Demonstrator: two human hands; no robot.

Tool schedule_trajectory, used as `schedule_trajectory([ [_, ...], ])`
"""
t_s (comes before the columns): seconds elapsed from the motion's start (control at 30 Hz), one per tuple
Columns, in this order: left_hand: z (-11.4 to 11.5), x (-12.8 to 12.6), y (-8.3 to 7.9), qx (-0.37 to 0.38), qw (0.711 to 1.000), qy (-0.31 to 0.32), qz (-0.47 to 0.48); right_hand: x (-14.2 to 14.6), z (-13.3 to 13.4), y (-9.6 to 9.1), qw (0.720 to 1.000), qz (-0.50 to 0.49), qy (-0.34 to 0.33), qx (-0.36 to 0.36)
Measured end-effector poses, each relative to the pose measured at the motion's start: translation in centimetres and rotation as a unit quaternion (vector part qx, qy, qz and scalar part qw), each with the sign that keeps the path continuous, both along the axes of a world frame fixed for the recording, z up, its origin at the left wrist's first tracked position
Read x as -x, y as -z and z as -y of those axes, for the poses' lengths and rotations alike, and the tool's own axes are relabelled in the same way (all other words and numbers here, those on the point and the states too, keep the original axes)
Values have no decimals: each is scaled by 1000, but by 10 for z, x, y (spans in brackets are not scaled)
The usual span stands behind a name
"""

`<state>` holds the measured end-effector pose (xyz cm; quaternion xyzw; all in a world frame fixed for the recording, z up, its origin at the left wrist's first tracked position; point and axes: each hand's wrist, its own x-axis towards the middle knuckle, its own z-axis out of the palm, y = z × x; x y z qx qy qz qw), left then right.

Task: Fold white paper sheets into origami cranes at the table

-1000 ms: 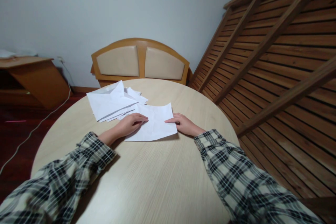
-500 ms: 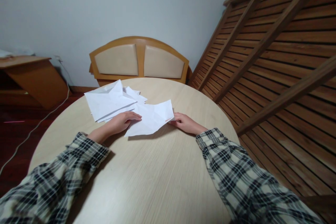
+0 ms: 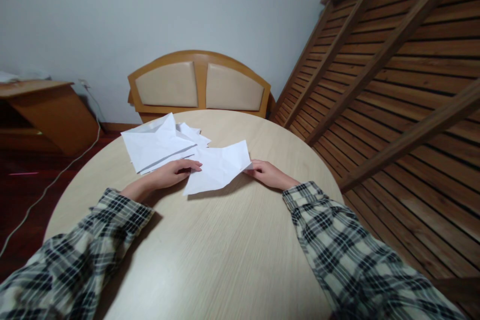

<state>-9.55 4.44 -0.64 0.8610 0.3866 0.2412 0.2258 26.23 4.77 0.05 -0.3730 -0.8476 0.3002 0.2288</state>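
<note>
Just below frame centre, the right hand [image 3: 269, 175] is pinching a creased white paper sheet [image 3: 219, 167] over a round, pale wood-grained table [image 3: 225, 250]. The left hand [image 3: 170, 174] is touching the sheet, its grip unclear.

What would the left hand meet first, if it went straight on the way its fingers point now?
The left hand would first meet the sheet at its fingertips; beyond that, probably the right hand, though depth is unclear.

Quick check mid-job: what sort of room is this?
Probably a bedroom or similar room in a home: what looks like a headboard stands beyond the round table, with a desk-like unit at left and a slatted wooden frame at right.
</note>
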Motion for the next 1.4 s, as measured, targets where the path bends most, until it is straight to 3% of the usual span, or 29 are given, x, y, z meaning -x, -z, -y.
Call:
schedule_trajectory([
  [0.5, -2, 2, 2, -9, 1000, 2, 4, -3, -1, 4, 998, 12, 54, 17],
  [0.77, 0, 2, 0, 62, 998, -26, -17, -6, -9, 10, 998, -41, 21, 46],
  [1.07, -1, -3, 5, 36, 998, -57, 15, -6, -11, 13, 999, -18, -8, -29],
  [1.4, 6, -8, -1, 22, 996, -87, 16, -8, -12, 13, 999, -32, 28, -33],
])
